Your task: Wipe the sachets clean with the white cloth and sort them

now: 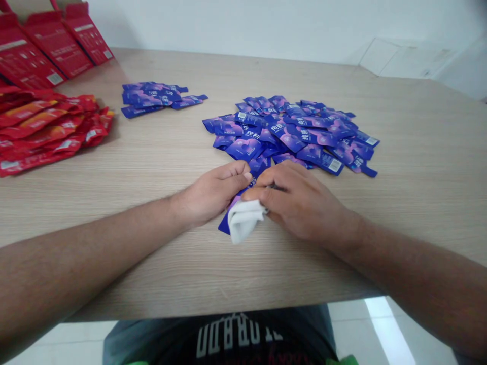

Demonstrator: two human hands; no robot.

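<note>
My left hand [216, 190] is closed on a purple-blue sachet [223, 225], thumb on top near its upper part. The sachet slants over the table in front of me. Beside it, my right hand [300, 197] pinches a folded white cloth [245, 218], which lies over the sachet's lower half and hides part of it. Just beyond my hands spreads a loose pile of similar purple-blue sachets [289, 129]. A smaller group of them [152, 96] sits farther back on the left.
Red and orange packets [49, 132] are heaped at the left side. Behind them stand red cartons [57, 45] with open tops. The wooden table [171, 274] ends at a front edge close to my body, and a white wall [243, 30] rises behind it.
</note>
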